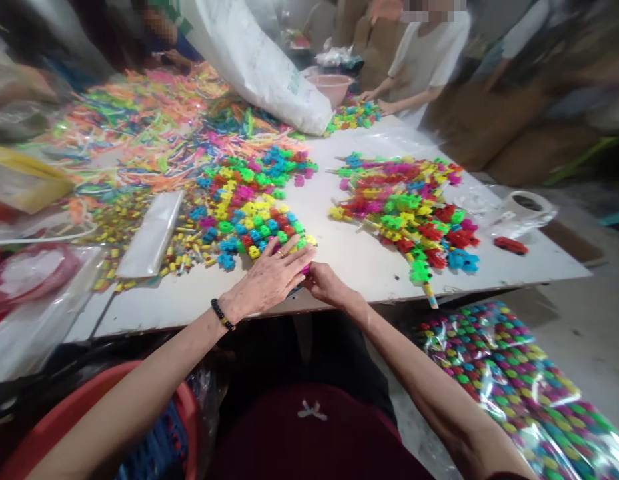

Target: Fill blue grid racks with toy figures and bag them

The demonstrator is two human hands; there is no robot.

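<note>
My left hand [269, 277] lies flat, fingers stretched out, at the near edge of a heap of small colourful plastic toy pieces [254, 200] on the white table [349, 253]. It wears a ring and a dark bead bracelet. Beside it, my right hand [325, 281] is curled, its fingertips pinched near the left fingers over a small pink piece that is mostly hidden. A second heap of assembled toys on sticks [409, 207] lies to the right.
Coloured sticks [154, 127] cover the far left. A clear plastic bag [152, 233], a white sack [259, 60], a pink bowl [332, 87], a tape roll [526, 203] and a red toy car [510, 245] lie about. A person in white [424, 60] works opposite. Bagged toys [509, 387] sit on the floor.
</note>
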